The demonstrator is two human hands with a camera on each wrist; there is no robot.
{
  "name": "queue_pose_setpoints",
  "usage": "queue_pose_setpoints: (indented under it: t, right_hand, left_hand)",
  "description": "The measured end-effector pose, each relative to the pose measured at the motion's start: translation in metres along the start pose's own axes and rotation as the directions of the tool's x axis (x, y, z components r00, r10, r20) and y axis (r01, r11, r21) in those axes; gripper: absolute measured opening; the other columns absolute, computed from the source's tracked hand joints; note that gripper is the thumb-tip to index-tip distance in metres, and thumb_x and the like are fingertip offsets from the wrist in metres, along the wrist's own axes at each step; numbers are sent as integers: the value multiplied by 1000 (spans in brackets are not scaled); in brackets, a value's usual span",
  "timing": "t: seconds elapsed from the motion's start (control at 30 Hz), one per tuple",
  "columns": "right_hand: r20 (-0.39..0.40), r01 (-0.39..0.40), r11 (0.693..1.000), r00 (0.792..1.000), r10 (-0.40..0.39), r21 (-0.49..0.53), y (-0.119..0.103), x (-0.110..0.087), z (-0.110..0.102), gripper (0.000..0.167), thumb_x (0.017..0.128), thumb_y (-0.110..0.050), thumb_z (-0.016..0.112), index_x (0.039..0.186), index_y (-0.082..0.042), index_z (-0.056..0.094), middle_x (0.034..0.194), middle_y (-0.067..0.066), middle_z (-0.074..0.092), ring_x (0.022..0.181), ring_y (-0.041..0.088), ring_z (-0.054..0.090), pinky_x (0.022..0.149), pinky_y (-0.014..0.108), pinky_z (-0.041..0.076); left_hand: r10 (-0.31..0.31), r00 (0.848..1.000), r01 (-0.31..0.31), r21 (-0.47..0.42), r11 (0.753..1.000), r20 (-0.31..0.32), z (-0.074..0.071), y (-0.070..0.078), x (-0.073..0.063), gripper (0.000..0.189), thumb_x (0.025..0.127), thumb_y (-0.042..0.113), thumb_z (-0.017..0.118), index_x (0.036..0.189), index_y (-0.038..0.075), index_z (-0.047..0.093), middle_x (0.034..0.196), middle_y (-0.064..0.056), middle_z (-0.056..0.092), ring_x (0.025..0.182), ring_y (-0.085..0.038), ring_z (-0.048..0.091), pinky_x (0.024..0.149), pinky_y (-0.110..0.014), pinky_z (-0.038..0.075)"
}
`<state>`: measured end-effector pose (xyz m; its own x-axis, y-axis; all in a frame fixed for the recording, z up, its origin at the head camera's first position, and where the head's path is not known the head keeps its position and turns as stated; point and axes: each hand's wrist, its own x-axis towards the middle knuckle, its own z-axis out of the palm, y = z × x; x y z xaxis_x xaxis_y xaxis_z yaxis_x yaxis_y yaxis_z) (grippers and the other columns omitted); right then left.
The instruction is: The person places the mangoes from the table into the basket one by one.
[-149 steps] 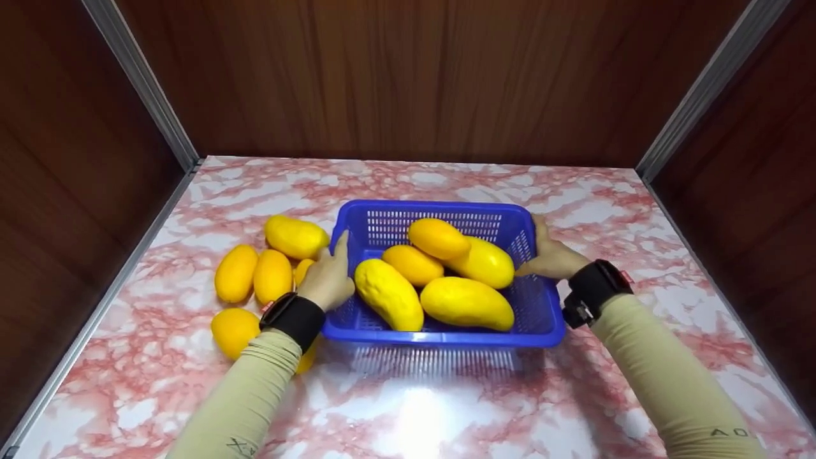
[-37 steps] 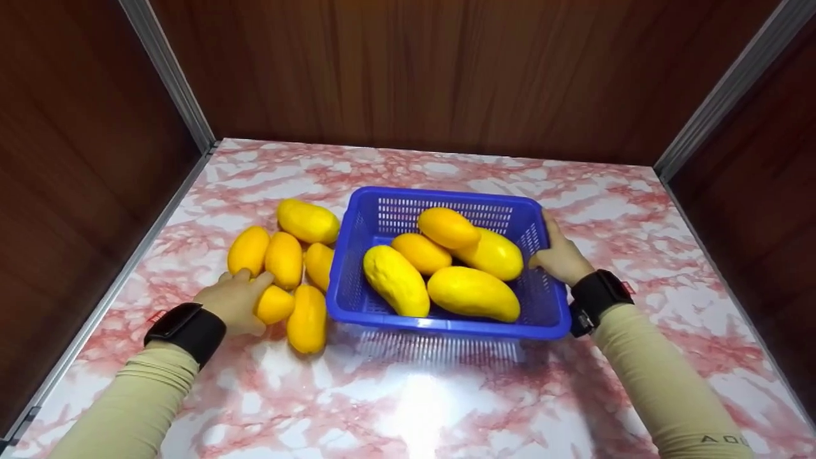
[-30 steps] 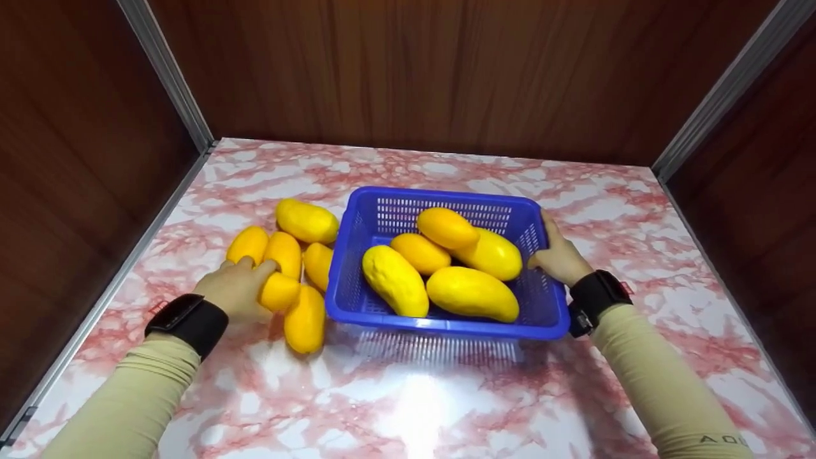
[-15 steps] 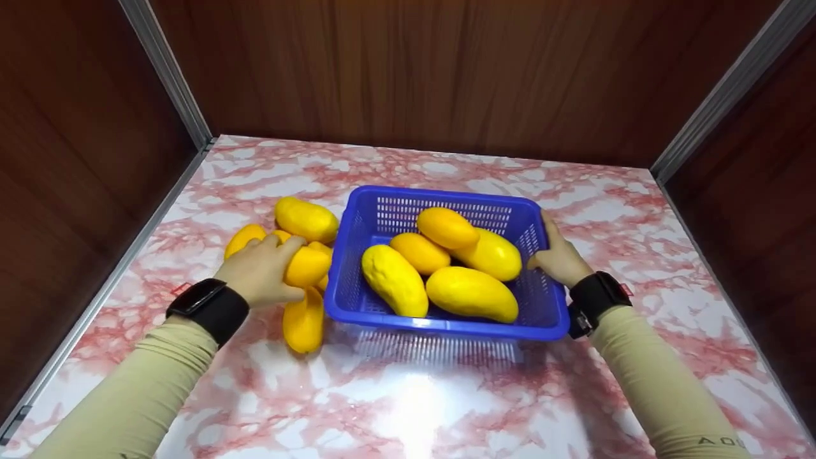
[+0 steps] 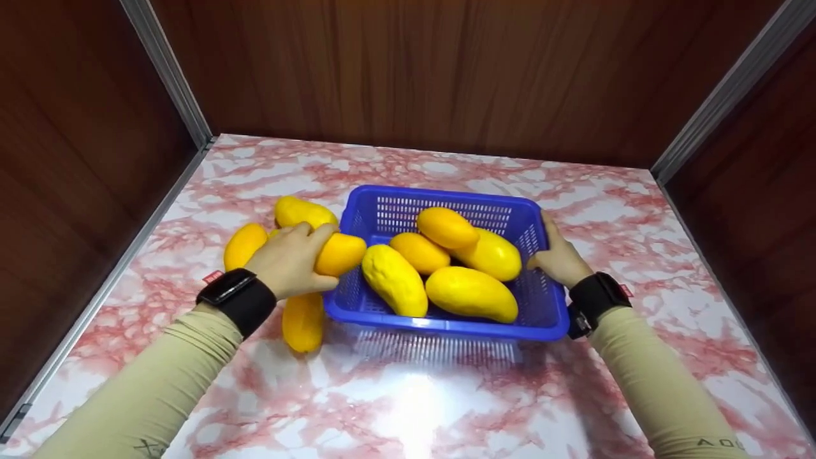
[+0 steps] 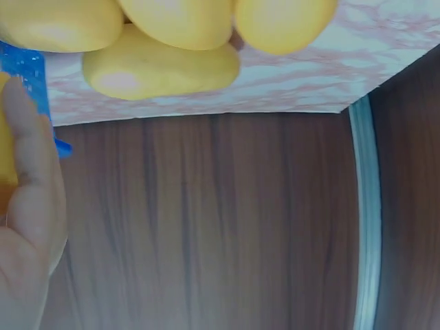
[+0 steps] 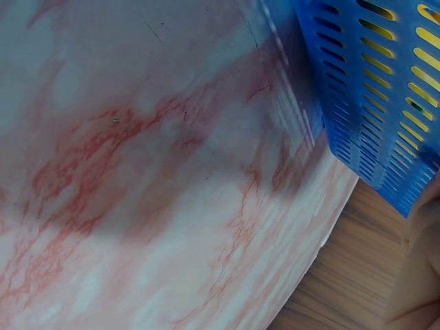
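Observation:
In the head view my left hand [image 5: 290, 261] grips an orange-yellow mango [image 5: 342, 254] over the left rim of the blue plastic basket [image 5: 440, 327]. The left wrist view catches only part of that hand [image 6: 31, 179], with a strip of the mango [image 6: 5, 148] at the frame's edge. My right hand [image 5: 561, 258] holds the basket's right rim, thumb inside and fingers outside. Inside the basket lie several mangoes, among them a bumpy yellow one [image 5: 395, 280] and a smooth one [image 5: 472, 294]. The right wrist view shows the slotted basket wall [image 7: 378, 89] beside the hand [image 7: 419, 268].
Left of the basket several loose mangoes lie on the marbled table [image 5: 357, 408], including one at the back [image 5: 303, 210], one at far left [image 5: 244, 245] and one in front [image 5: 303, 324]. My left hand hides others. Brown wood panels [image 5: 414, 76] enclose the table.
My left hand let go of the basket's left rim, picked up a mango from the loose pile, and carried it rightward to the basket's edge. My right hand stays on the right rim.

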<state>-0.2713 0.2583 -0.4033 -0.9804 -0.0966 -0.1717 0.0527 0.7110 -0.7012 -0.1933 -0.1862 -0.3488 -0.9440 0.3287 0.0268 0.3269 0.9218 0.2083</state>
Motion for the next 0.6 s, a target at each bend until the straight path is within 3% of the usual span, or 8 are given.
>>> queue_pose_setpoints:
  t: [0.27,0.6]
  right_hand:
    - [-6,-4,1000,1000,4,7,-1,-1,-3,115,71,-5,64,160,-19,-7,139,36,46,103,37,55,75,35,50]
    - [-7,6,1000,1000,-6,1,1,-1,0,113,72,-6,63,160,-17,-7,145,36,40,111,41,52,91,46,46]
  left_hand:
    - [81,996,-80,40,996,-36,3,19,5,79,78,48,74,146,21,46,131,-23,56,113,-40,55,90,-57,50]
    - [208,977,-203,96,974,-44,11,40,11,75,79,45,77,144,21,48,120,-17,60,107,-35,55,85,-50,53]
